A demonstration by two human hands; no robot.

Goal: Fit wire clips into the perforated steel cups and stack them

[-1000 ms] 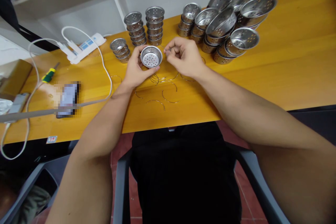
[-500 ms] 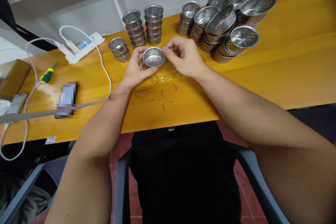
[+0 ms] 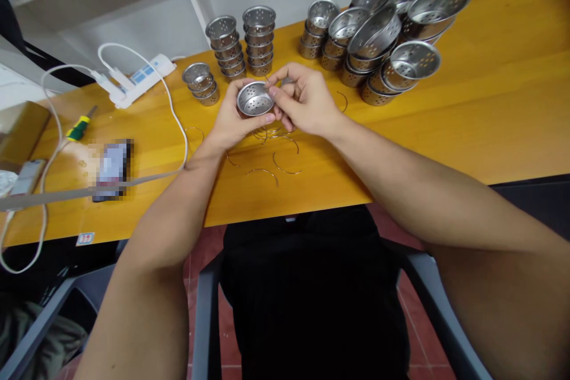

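Observation:
Above the table, my left hand (image 3: 232,122) is wrapped around a small perforated metal cup (image 3: 255,100), its open mouth tilted up toward me. Thumb and fingers grip the cup's side. My right hand (image 3: 303,98) is closed in a pinch at the cup's right rim, where a thin bit of wire (image 3: 267,79) shows at the fingertips. A greyish spot shows between its fingers, too small to name. Below the hands, several curved thin wires (image 3: 262,172) lie loose on the wooden table (image 3: 312,190), partly covered by my hands.
Stacks of perforated metal cups (image 3: 259,41) stand behind my hands, with more, larger ones (image 3: 376,41) at the back right. Leftward are a power strip (image 3: 142,80) with white cables, a screwdriver (image 3: 79,129), a blurred-out phone (image 3: 112,169) and a cardboard box (image 3: 27,130).
The cup has shifted slightly left and tilted a little. My right hand has moved left and turned inward, its fingers now closer around the cup's right rim.

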